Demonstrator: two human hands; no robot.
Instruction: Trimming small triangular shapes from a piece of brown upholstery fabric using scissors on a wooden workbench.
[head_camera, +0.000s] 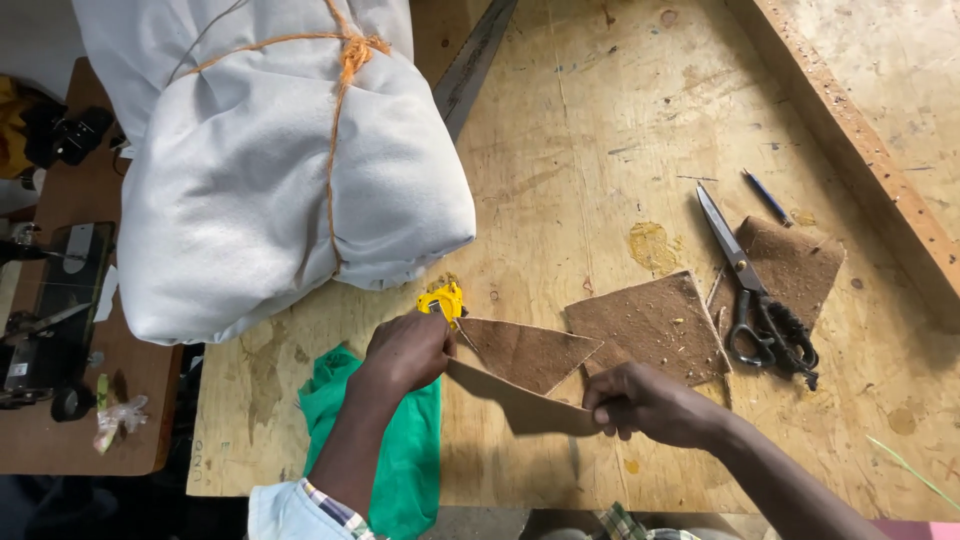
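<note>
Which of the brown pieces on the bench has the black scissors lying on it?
The far-right brown piece, beside the raised wooden edge; the black scissors overlap its left side. The square piece and triangular piece carry nothing.

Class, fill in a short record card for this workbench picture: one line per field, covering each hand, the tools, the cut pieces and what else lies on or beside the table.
Surface: plywood worktable
Left hand: grips a yellow-handled cutter at the tip of a brown triangular piece
Right hand: pinches a tan card strip
Cut pieces: brown square, brown piece under the scissors
Tools lying free: black-handled scissors, blue pen
Other: white cloth bundle tied with orange twine; green cloth
</note>
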